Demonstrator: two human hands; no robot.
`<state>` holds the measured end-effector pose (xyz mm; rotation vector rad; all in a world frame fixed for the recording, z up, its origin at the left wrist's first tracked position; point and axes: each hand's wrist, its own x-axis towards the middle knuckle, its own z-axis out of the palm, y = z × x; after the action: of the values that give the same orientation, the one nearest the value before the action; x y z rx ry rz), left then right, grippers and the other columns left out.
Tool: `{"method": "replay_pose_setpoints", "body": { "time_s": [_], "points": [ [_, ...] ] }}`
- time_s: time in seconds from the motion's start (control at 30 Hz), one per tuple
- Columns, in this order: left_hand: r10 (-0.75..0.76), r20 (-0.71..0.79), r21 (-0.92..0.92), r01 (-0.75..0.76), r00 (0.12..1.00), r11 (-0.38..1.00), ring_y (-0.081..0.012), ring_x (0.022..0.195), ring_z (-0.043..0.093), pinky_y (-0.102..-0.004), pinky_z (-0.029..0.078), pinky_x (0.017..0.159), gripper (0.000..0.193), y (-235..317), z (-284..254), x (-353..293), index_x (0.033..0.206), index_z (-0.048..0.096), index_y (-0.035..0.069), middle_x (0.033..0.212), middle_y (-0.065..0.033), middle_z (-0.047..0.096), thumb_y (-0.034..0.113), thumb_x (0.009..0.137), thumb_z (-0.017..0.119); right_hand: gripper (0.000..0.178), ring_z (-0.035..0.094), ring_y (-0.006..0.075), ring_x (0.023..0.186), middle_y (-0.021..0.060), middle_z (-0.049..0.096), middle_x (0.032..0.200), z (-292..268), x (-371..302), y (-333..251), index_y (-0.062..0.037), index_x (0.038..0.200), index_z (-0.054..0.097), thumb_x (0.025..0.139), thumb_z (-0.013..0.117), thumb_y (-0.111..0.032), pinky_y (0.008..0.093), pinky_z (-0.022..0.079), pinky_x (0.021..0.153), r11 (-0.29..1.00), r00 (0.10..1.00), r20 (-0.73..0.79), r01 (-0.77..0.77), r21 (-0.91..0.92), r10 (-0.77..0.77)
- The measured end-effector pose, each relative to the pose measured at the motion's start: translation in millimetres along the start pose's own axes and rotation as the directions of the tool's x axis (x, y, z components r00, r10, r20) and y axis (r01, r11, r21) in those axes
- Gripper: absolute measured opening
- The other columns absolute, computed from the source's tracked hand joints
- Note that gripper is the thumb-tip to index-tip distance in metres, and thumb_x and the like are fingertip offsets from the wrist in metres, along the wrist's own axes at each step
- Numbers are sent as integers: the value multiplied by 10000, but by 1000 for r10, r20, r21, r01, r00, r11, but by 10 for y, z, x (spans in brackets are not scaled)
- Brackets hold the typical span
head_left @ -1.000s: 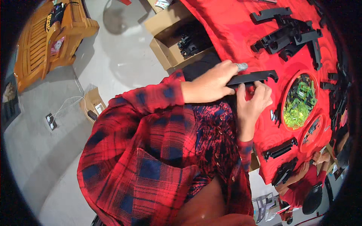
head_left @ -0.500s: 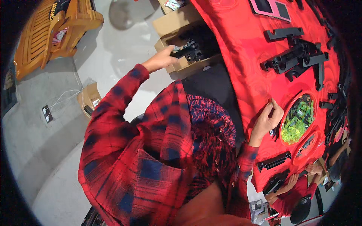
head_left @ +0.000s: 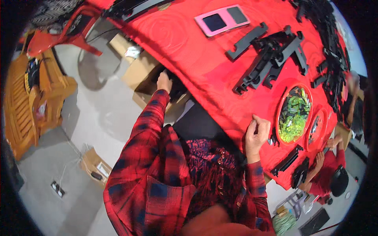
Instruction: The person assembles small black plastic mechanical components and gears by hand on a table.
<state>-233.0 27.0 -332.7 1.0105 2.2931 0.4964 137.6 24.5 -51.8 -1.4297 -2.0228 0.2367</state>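
left hand is at the mouth of the cardboard box, 11 o'clock, fingertips lost in the dark so can't tell if they're gripping. right hand is around 3:30 by the red cloth, loosely curled, can't tell if it's pinching anything. red tub beside it at 3, long black parts heaped at 2.

Black parts lie in deep shadow inside the open, tan cardboard box.
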Motion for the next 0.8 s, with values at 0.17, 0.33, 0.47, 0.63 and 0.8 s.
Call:
{"method": "replay_pose_setpoints", "body": {
  "time_s": [0.17,0.33,0.47,0.63,0.8],
  "points": [
    [58,-92,-27,-60,994,998,-440,1072,588,-544,496,854,427,-145,248,195,1223,543,68,1195,-234,589,151,821,661,262,539,260,693,115,579,786,11,-22,-17,-4,981,670,773,597,138,364,452,605,998,998,13,-66,7,66],
    [62,-41,218,-51,997,975,-429,1048,620,-553,491,851,398,-437,269,403,1223,585,98,1174,-207,629,300,881,601,279,532,264,672,118,578,784,-11,44,-64,-1,1001,656,768,596,139,356,446,594,999,999,43,-21,27,20],
    [14,-29,157,-9,999,988,-445,1006,639,-540,500,860,460,-774,385,555,1236,601,119,1090,-232,669,386,862,621,259,529,259,667,103,569,771,19,40,-76,-4,993,649,772,595,120,357,438,597,993,999,37,-43,109,39],
    [27,4,64,-27,1000,998,-447,1039,629,-525,500,881,532,-1147,728,673,1242,606,105,1132,-248,659,453,840,627,246,562,264,723,119,610,826,23,-5,-56,-2,997,638,784,592,113,357,461,651,994,996,79,-58,95,50],
    [111,-32,141,-106,993,984,-441,1081,616,-523,497,895,584,-1606,812,1025,1290,580,115,1165,-256,644,484,839,623,239,542,240,684,109,588,806,-79,3,-67,-2,982,647,777,590,107,338,450,615,994,998,38,-57,98,54]
  ]
}}
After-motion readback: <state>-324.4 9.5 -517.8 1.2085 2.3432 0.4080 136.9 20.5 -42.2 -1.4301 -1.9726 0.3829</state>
